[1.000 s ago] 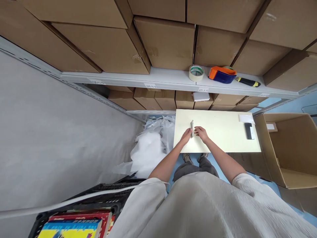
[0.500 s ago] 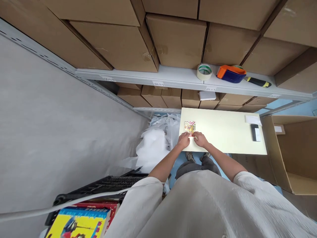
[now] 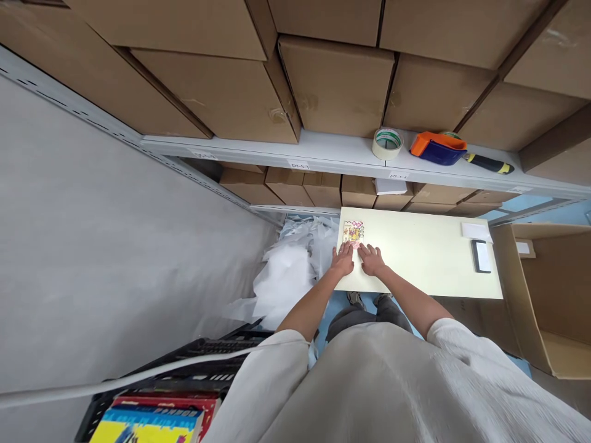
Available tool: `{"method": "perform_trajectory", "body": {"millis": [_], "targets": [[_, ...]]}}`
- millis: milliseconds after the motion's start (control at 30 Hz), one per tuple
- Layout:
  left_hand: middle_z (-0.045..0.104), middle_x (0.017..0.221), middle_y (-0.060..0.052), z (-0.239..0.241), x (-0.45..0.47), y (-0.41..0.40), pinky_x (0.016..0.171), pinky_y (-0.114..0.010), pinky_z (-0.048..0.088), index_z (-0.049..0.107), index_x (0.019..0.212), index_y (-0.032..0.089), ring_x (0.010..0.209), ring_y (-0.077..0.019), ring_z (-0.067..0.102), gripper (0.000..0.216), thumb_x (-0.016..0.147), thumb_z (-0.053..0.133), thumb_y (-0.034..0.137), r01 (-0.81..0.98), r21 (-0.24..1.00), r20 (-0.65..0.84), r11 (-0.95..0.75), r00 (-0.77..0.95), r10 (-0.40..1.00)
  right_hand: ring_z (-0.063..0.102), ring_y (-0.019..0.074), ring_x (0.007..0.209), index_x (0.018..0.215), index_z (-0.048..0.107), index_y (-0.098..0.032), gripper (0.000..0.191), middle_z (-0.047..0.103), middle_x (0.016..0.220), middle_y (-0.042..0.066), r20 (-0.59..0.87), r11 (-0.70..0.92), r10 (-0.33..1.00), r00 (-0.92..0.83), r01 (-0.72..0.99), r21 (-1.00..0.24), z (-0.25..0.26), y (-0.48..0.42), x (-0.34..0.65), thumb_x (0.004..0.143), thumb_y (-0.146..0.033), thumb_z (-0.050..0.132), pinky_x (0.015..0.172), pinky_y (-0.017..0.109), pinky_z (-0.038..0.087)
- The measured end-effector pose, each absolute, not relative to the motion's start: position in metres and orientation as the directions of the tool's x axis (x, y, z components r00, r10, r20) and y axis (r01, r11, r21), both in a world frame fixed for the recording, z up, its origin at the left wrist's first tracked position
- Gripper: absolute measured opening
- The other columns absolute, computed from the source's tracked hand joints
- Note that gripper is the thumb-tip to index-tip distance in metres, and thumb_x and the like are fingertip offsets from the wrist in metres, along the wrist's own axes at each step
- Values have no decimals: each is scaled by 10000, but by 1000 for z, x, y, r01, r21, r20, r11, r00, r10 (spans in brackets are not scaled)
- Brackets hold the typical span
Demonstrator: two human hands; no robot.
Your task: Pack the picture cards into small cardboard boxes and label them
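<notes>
A small booklet with a colourful printed cover point(image 3: 353, 232) lies flat near the left end of the pale tabletop point(image 3: 415, 252). My left hand point(image 3: 342, 261) rests at its lower left corner, fingers stretched out and touching its near edge. Beside it, my right hand point(image 3: 371, 259) lies palm down with the fingers spread, its fingertips at the lower right corner. Neither hand is wrapped around anything. Toward the table's right end are a black device with a white face point(image 3: 481, 256) and a white slip of paper point(image 3: 476, 231).
Cardboard boxes point(image 3: 337, 86) fill the shelves ahead. On the shelf edge sit a tape roll point(image 3: 386, 145), an orange and blue tape dispenser point(image 3: 438, 147) and a yellow-black cutter point(image 3: 490, 163). White packing sheets point(image 3: 282, 277) lie left, a black crate point(image 3: 203, 375) with books lower left, an open carton point(image 3: 549, 295) right.
My fingers, bent around the booklet's near edge before, are now stretched out and flatter. The booklet sits slightly farther from me on the table. The view has tilted a little.
</notes>
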State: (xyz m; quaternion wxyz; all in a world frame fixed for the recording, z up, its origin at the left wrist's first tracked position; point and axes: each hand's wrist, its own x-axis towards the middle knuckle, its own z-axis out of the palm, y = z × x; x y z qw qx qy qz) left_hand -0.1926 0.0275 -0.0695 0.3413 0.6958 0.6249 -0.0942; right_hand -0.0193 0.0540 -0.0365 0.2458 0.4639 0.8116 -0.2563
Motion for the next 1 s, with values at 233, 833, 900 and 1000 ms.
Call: {"method": "perform_trajectory", "body": {"millis": [233,833,900,1000], "targets": [[102,1852,-164,-82,-206,59,1358,-673,28,208,1763,204,1725,-346,65,963,885,603,244,877,471,-520,91,193,832,135,391,1699,1788,181,-288,917,72,1864,54,-647,382,634,-424,899,-214,-44,87,-35,956,-285,566,1338,641,135],[177,1836,-207,-77,-214,98,1351,-684,73,295,1723,192,1709,-403,125,942,881,688,346,898,434,-550,66,206,810,361,428,1583,1751,314,-269,896,118,1860,58,-648,312,650,-397,917,-249,-42,121,-52,910,-278,625,1264,588,327],[238,1816,-214,-71,-213,95,1351,-674,89,330,1704,190,1697,-407,168,895,888,679,307,899,433,-508,70,179,842,389,411,1566,1745,326,-240,862,137,1858,77,-617,318,658,-431,902,-292,-35,119,-47,928,-268,597,1242,555,375],[274,1798,-198,-59,-208,86,1356,-632,134,389,1675,212,1679,-391,221,801,912,632,228,888,456,-407,65,143,902,422,371,1547,1732,351,-216,785,186,1848,102,-508,337,714,-482,872,-354,-24,109,-27,969,-243,534,1230,510,401]]}}
